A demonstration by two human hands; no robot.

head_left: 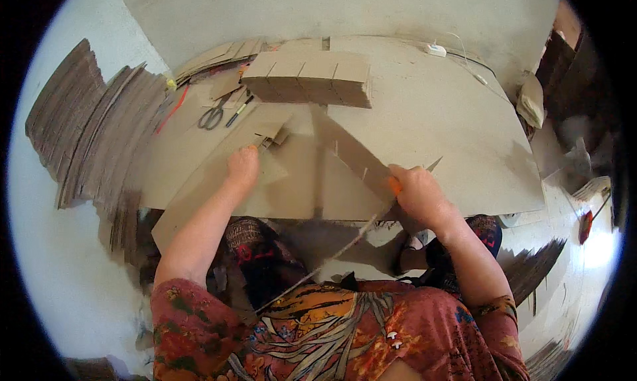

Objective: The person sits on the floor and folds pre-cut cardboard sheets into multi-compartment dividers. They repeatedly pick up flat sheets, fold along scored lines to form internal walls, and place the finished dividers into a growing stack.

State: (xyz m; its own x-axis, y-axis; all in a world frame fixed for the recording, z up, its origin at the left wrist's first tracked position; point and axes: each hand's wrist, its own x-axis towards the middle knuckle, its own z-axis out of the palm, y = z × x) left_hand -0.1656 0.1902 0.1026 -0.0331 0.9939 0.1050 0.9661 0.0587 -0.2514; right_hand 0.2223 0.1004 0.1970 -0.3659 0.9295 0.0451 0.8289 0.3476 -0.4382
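Note:
My right hand (422, 196), with orange on a fingertip, is closed around a long slotted cardboard strip (355, 154) that slants away toward the middle of the table. Another cardboard strip (332, 258), seen edge-on, runs from beside this hand down toward my lap. Over the left part of the table, my left hand (243, 166) is closed, also with orange at its fingertips. Small cardboard pieces (271, 130) stick out past those fingers, partly blurred. Behind both hands stands a block of stacked slotted cardboard strips (308, 76).
Scissors (212, 118) and a dark marker (239, 111) lie on the cardboard-covered table (458, 142), left of the block. Tall stacks of cardboard sheets (99, 122) rise at the left. A white power strip (435, 50) with a cable sits at the back right.

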